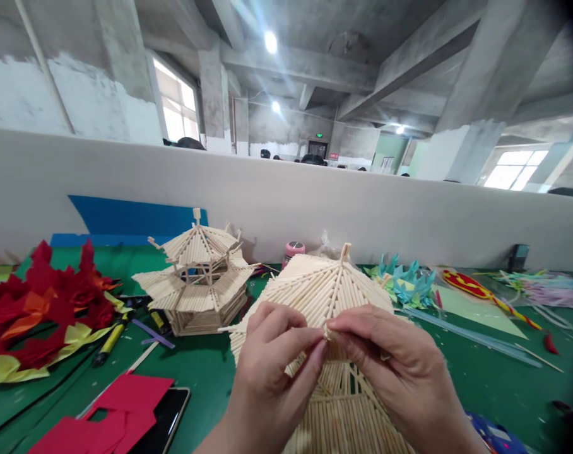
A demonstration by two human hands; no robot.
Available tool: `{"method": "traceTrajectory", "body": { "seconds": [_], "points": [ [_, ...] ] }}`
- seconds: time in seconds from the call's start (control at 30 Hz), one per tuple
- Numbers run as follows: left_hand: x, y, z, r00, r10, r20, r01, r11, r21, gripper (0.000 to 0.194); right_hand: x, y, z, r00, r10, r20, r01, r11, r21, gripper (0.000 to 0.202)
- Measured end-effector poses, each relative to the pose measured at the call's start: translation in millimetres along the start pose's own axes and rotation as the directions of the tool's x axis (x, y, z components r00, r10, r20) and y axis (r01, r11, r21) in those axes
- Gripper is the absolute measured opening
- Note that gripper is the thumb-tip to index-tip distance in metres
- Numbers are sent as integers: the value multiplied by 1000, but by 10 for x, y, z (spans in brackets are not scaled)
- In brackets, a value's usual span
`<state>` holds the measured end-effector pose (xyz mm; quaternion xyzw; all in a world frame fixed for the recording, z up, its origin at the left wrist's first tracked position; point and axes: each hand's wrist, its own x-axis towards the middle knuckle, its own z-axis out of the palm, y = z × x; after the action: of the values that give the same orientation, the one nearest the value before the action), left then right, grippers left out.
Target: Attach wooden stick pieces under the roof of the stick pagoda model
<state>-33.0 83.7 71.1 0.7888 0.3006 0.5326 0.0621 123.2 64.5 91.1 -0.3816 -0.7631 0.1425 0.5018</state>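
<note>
A large pavilion model (310, 287) of pale wooden sticks stands in front of me, its pointed roof topped by a short post. My left hand (279, 362) and my right hand (395, 359) meet at the roof's front lower edge. The thumb and forefinger of each are pinched together, the tips nearly touching. What lies between the fingertips is too small to make out. To the left stands a smaller two-tiered stick pavilion (204, 277), which neither hand touches.
Red and yellow paper shapes (45, 309) lie at the left. Red paper (130, 403) partly covers a phone (175, 416). A pink-lidded jar (295, 248), blue paper lotus (407, 284) and blue strips (476, 337) are on the green table (485, 384). A white partition (286, 195) stands behind.
</note>
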Motion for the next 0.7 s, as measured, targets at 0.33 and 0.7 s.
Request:
{"method": "traceTrajectory", "body": {
  "seconds": [0.33,0.7],
  "points": [
    [-3,7,-10,1000,17,2,-17,1000,-8,12,-14,6,12,999,-37,-34,36,999,-15,23],
    [33,5,4,1000,24,6,-24,1000,-3,11,-12,8,19,999,-34,-35,33,998,-52,24]
  ]
}}
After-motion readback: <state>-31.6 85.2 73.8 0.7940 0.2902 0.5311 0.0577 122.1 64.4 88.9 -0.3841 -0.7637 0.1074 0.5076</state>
